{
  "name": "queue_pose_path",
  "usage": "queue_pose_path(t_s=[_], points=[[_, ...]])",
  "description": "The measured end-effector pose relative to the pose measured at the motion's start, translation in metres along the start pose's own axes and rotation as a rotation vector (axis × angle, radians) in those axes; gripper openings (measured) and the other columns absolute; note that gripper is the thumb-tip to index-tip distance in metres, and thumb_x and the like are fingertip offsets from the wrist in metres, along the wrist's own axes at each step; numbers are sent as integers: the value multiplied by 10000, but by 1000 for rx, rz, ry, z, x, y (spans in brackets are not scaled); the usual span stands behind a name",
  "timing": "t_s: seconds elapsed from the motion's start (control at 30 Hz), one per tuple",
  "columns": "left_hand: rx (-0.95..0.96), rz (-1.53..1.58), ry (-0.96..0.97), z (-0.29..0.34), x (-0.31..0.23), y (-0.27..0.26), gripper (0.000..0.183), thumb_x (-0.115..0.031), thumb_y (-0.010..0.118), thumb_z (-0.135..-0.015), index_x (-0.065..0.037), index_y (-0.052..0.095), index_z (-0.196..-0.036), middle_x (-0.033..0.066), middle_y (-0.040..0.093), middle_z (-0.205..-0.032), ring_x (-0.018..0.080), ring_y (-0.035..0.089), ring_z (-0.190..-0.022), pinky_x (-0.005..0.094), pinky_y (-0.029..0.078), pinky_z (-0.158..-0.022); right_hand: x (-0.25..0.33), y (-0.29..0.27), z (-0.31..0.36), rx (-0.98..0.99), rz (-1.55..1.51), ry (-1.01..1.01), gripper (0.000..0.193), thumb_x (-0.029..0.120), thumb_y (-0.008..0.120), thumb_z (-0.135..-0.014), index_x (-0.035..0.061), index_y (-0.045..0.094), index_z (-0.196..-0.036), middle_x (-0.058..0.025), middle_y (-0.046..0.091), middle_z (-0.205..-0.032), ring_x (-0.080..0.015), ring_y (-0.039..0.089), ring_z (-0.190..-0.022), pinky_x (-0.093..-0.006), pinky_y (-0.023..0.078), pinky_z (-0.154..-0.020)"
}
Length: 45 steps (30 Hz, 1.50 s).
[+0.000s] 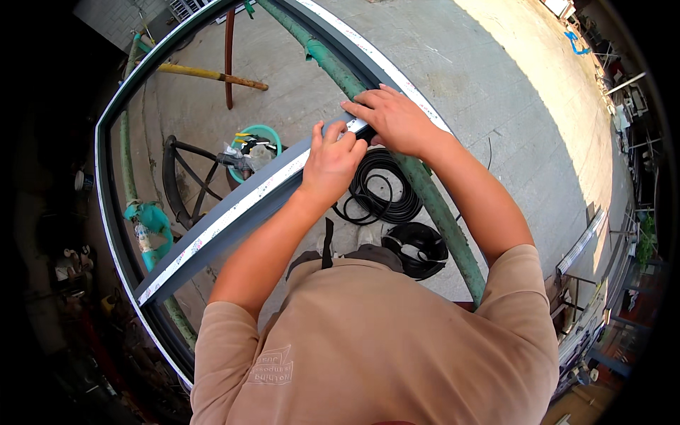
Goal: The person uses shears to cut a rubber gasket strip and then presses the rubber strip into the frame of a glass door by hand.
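Note:
A grey metal crossbar with a white film strip slants across a large window-like frame of the same grey profile. My left hand is closed over the crossbar close to its right end, fingers bent across the top. My right hand is at the joint where that end meets the frame's right side. Its fingers reach over the bar's end and its thumb is tucked below. The exact meeting of bar and frame is hidden beneath my hands.
Green pipes run under the frame. On the floor below are a coil of black hose, a black round container and a teal bucket with tools. A yellow pipe and a reddish post stand at the far left.

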<state>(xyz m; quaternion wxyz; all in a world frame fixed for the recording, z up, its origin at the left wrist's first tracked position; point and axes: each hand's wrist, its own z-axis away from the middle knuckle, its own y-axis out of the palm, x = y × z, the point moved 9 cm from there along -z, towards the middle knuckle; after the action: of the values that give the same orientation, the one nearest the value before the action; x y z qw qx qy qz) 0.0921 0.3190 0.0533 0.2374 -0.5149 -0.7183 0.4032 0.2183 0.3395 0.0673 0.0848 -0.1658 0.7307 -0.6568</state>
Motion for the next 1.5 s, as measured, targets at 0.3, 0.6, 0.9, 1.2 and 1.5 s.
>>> queue_pose_path(t_s=[0.3,0.6,0.9,1.2,1.5], points=[[-2,16,10,-3,-1,-5,213,-12,792,-791,-72,633,-920,105,626,-980,379,657,-1189,678,511,-1122,-8,-8,-13,38,-29,-35,771,274,1025,-725,146,765,-1439,-72,838,-1224,-291,746,-1303,-518,438,-1303],[16,1,40,-4,-3,-8,185,25,770,-811,-45,630,-910,136,634,-1031,394,648,-1172,614,522,-1127,-11,-6,-22,65,-25,-14,739,210,1045,-643,128,802,-1336,-81,846,-1178,-328,737,-1173,-444,541,-1107],[93,69,-248,-12,18,-10,815,-65,895,-802,34,576,-1546,257,575,-1381,461,579,-1291,529,511,-1150,-13,-3,-29,96,-40,-9,618,224,1042,-665,116,800,-1224,-86,842,-1124,-344,717,-1214,-454,569,-1061],[348,-187,-364,-9,31,11,986,-369,942,-844,77,521,-1616,199,664,-1370,373,698,-1239,508,562,-1094,-5,4,-17,46,39,-47,680,269,1026,-737,102,751,-1336,-93,820,-1199,-340,716,-1306,-505,375,-1377],[390,-415,-235,-13,25,22,1014,-317,891,-836,94,470,-1662,173,665,-1323,356,712,-1191,484,591,-1058,-6,3,-15,25,23,-44,815,267,1025,-747,90,721,-1483,-106,811,-1294,-332,705,-1347,-507,350,-1393]])
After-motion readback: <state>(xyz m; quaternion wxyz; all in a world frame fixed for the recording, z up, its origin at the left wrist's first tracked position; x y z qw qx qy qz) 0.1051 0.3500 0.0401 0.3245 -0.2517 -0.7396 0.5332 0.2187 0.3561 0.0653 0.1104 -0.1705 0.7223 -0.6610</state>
